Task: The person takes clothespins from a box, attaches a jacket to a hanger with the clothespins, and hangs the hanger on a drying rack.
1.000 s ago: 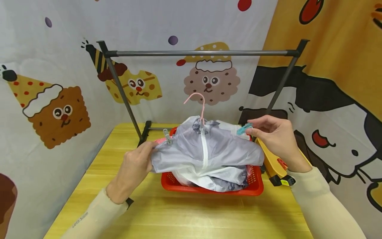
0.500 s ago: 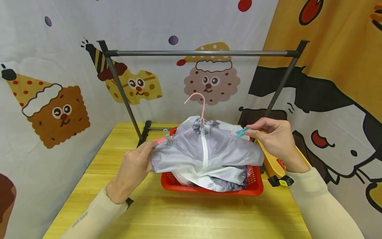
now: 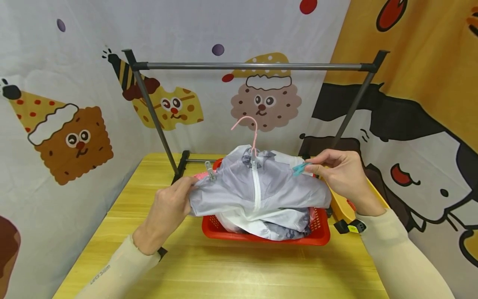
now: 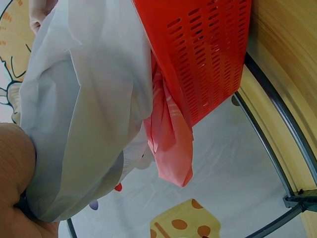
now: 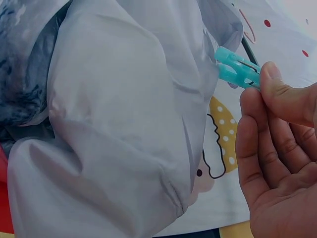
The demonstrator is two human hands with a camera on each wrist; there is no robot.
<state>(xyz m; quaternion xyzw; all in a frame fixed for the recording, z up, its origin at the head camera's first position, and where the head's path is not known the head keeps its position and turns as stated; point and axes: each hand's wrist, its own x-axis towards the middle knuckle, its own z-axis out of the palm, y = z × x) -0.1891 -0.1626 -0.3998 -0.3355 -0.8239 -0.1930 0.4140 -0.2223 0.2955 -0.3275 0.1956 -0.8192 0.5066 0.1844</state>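
A grey-and-white zip jacket [image 3: 276, 187] lies on a pink hanger [image 3: 255, 135] over a red basket [image 3: 267, 238]. My left hand [image 3: 168, 205] grips the jacket's left edge; in the left wrist view that hand [image 4: 17, 178] is partly cut off beside the cloth [image 4: 99, 99]. A grey-green clip [image 3: 210, 171] sits on the left shoulder. Between thumb and index finger, my right hand [image 3: 341, 176] pinches a teal clip [image 3: 300, 168] at the right shoulder. In the right wrist view the teal clip [image 5: 237, 68] has its jaws at the cloth's edge, right hand [image 5: 282, 144] behind it.
A metal rack's bar [image 3: 239, 66] spans above and behind the basket. To the right of the basket is a yellow container [image 3: 337, 203], partly behind my right wrist. Pink cloth [image 4: 168, 144] hangs beside the basket in the left wrist view. The wooden table [image 3: 239, 274] lies beneath.
My right hand has moved slightly left and down, bringing the teal clip closer to the jacket's shoulder. My left hand keeps its grip in the same place.
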